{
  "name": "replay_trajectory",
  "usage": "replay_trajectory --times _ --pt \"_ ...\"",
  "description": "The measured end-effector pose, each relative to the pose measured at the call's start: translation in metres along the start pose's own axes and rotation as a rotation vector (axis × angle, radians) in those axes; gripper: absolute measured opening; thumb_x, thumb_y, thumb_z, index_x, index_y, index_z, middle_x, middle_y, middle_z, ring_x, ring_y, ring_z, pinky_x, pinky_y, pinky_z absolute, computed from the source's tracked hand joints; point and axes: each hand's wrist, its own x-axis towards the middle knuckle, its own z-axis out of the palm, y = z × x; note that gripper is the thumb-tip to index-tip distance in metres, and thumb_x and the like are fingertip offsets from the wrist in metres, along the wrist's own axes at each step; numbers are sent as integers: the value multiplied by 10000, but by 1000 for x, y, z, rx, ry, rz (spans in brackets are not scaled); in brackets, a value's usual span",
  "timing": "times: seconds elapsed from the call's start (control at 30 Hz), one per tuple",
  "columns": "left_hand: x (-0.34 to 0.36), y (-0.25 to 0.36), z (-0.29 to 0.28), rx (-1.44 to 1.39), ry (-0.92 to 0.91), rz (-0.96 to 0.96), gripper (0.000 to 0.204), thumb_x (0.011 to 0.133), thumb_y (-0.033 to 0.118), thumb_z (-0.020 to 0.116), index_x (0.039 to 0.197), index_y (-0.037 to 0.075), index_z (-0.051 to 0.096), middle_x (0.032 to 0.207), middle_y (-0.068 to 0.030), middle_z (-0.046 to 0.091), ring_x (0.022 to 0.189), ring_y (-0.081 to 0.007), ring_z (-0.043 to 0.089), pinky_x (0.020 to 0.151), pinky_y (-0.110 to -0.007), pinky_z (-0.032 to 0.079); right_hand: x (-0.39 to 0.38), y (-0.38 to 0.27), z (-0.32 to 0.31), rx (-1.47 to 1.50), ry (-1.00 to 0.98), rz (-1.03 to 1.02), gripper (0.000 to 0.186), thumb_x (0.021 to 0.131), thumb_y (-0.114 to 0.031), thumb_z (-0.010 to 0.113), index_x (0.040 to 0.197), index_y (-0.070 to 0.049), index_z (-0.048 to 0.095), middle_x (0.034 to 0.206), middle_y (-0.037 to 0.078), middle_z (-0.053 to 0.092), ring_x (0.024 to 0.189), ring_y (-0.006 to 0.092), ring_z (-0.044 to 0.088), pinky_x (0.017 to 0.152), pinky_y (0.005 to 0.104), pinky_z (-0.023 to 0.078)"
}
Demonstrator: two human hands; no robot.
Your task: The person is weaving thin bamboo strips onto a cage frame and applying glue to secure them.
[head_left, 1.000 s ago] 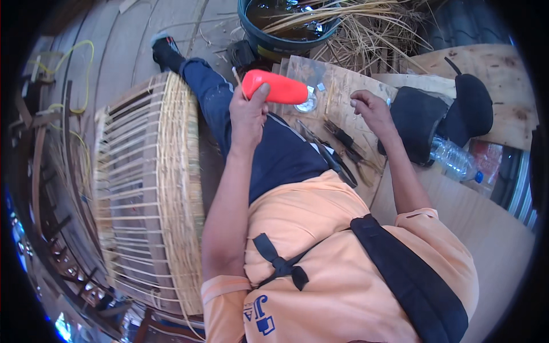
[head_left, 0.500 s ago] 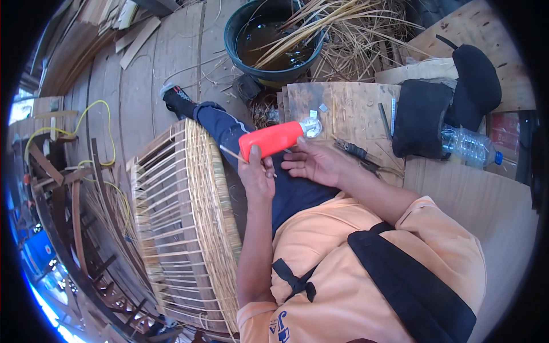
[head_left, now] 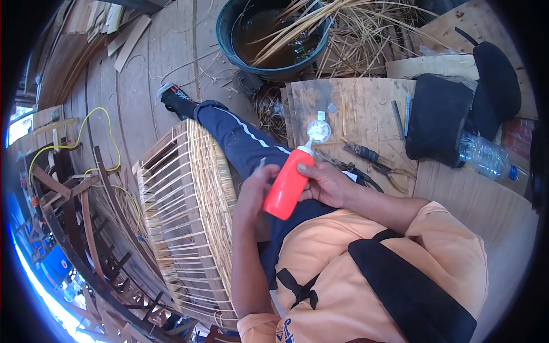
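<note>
My right hand (head_left: 329, 184) is closed around a red squeeze bottle (head_left: 284, 191) with a pale nozzle, tilted over my lap. The nozzle points at a small round dish of white stuff (head_left: 319, 131) on the wooden board. Close beside the bottle, my left hand (head_left: 255, 188) is closed, with the pale tip of a thin stick (head_left: 262, 162) showing above its fingers. The rest of the stick is hidden. Left of my leg stands a woven cane frame (head_left: 194, 206) with many thin crosswise strips.
A dark green tub (head_left: 229, 43) of brown water holds long cane strips (head_left: 297, 34). Pliers (head_left: 394, 178) and other tools lie on the board (head_left: 366, 103). Beyond them are a black cushion (head_left: 434, 117) and a clear plastic bottle (head_left: 485, 155). A yellow cable (head_left: 117, 134) loops at left.
The red bottle has passed from my left hand to my right, and its nozzle has swung up toward the dish. My left hand has let go of it and keeps the thin stick.
</note>
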Motion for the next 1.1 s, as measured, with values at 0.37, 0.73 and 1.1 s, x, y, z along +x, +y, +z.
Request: replay_trajectory --times 0.37,0.73,1.1 --pt "24 19 43 265 -248 -61 427 878 360 587 982 -54 600 801 -96 627 701 -145 592 655 -290 483 -19 -8 -7 -14 227 -51 432 890 -315 613 1167 2 514 1020 126 628 856 229 670 687 347 595" --pt "33 14 47 281 -163 -106 345 869 290 577 968 -36 633 791 -125 655 692 -165 618 658 -308 483 -14 -8 -12 9 274 -12 420 893 -291 610 1155 24 520 995 150 635 807 244 681 638 346 602" --pt "36 11 49 298 -119 -112 333 845 272 581 968 -30 649 796 -152 668 690 -199 640 661 -324 489 -13 -8 -16 20 270 -4 399 893 -268 609 1131 42 531 979 163 641 793 251 684 637 352 604"
